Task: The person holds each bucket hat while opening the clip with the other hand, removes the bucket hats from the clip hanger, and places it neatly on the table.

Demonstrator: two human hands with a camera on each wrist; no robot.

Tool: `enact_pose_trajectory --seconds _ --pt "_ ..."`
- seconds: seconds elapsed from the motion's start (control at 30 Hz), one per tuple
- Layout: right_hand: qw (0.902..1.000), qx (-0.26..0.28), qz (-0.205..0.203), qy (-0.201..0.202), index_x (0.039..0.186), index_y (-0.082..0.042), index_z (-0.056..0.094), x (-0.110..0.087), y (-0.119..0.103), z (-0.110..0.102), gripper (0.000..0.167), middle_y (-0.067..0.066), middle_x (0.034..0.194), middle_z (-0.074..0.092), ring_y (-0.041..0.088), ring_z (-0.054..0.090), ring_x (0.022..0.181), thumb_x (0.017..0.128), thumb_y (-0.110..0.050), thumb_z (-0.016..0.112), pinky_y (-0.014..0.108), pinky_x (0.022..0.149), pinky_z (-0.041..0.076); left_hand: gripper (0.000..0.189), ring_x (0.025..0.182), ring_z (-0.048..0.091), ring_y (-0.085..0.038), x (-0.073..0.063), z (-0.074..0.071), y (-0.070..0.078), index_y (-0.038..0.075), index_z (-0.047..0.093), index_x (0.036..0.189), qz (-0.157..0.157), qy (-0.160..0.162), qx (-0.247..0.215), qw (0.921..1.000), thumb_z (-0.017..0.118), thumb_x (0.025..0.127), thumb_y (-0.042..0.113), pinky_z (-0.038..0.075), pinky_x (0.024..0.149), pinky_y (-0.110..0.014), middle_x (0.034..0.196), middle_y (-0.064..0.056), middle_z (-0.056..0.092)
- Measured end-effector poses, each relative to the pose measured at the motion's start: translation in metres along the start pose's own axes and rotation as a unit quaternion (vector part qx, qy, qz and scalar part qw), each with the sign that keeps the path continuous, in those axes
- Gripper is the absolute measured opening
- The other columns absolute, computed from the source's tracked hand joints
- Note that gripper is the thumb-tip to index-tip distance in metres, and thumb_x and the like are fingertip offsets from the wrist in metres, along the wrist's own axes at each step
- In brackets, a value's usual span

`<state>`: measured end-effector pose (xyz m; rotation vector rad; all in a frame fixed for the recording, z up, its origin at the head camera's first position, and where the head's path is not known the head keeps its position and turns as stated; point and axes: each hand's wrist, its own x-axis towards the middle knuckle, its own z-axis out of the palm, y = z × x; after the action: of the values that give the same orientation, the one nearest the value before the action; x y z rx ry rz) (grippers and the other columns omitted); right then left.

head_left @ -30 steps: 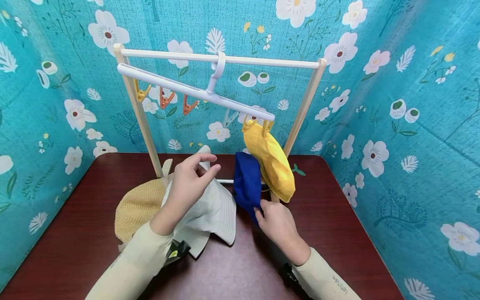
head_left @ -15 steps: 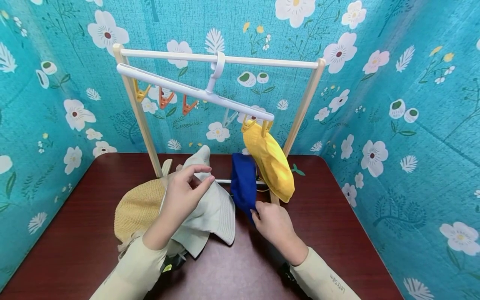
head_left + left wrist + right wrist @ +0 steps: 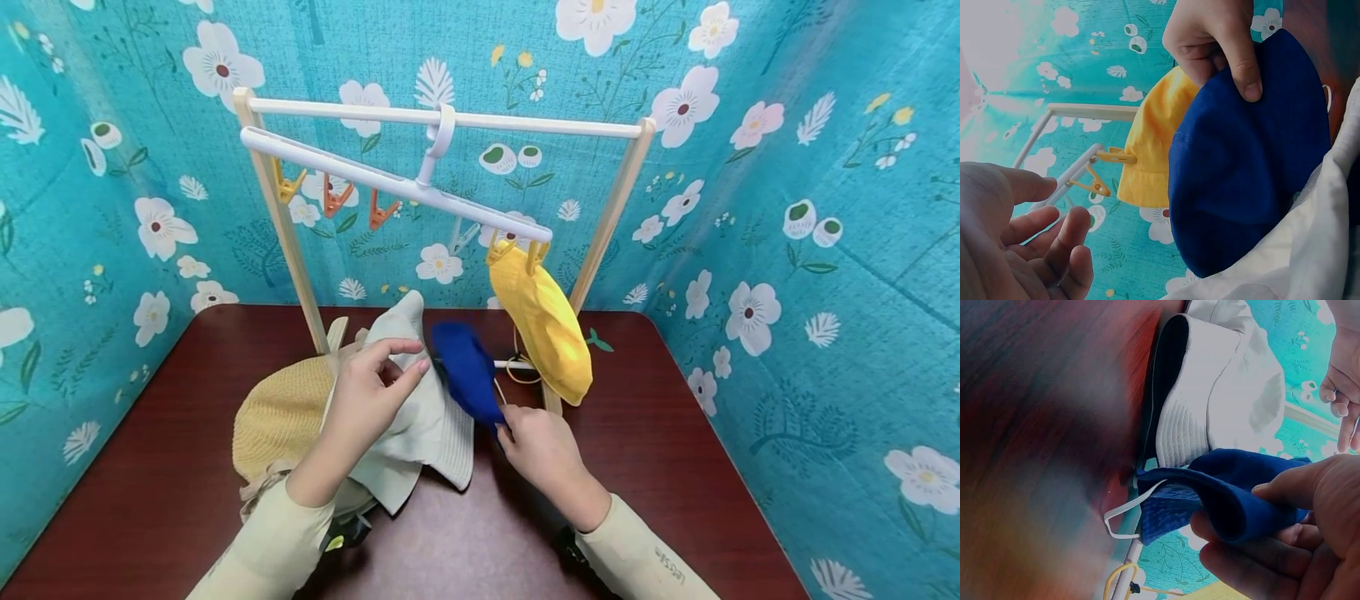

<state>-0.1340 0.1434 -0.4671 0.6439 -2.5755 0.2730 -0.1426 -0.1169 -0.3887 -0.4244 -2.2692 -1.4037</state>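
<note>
My right hand (image 3: pixel 543 446) pinches the edge of a blue hat (image 3: pixel 465 371) between thumb and fingers, holding it above the table beside a white brimmed hat (image 3: pixel 442 437). The right wrist view shows the blue hat folded at the grip, a white strap (image 3: pixel 1125 509) hanging from it. Over the white hat is my left hand (image 3: pixel 367 396), fingers loosely bent, thumb and index finger apart, nothing between them. A yellow hat (image 3: pixel 543 325) hangs by yellow clips (image 3: pixel 536 254) from the right end of a white hanger (image 3: pixel 337 171), which tilts down to the right.
The hanger hooks over the top bar (image 3: pixel 540 125) of a wood-and-white rack. Two orange clips (image 3: pixel 381 212), a yellow clip (image 3: pixel 287 183) and a pale clip (image 3: pixel 463 237) hang from it. A straw hat (image 3: pixel 277 412) lies left on the dark red table (image 3: pixel 142 492).
The blue hat has swung left and tilted towards the white hat, with my right hand shifting slightly left. My left hand has lowered a little and drawn left.
</note>
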Motion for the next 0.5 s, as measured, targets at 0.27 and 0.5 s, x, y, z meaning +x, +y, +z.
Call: enact_pose_trajectory --seconds 0.27,0.5 --pt "0.9999 0.008 -0.009 0.000 0.097 -0.011 0.075 -0.0014 -0.0007 0.0017 0.014 0.001 0.074 0.071 0.016 0.067 0.061 0.085 -0.017 0.079 0.035 0.051 0.052 0.022 0.059 0.055 -0.010 -0.0012 0.0007 0.0001 0.018 0.076 0.112 0.001 -0.007 0.010 0.9999 0.080 0.090 0.019 0.044 0.054 -0.024 0.077 0.005 0.065" --pt "0.9990 0.012 -0.036 0.023 0.102 -0.009 0.076 0.0014 0.0005 0.0049 0.020 0.001 0.081 0.075 0.015 0.068 0.061 0.084 -0.016 0.079 0.034 0.050 0.052 0.022 0.059 0.054 -0.011 0.0008 -0.0016 -0.0039 0.018 0.075 0.113 -0.013 -0.006 0.005 0.9999 0.079 0.092 0.021 0.043 0.052 -0.023 0.077 0.003 0.066"
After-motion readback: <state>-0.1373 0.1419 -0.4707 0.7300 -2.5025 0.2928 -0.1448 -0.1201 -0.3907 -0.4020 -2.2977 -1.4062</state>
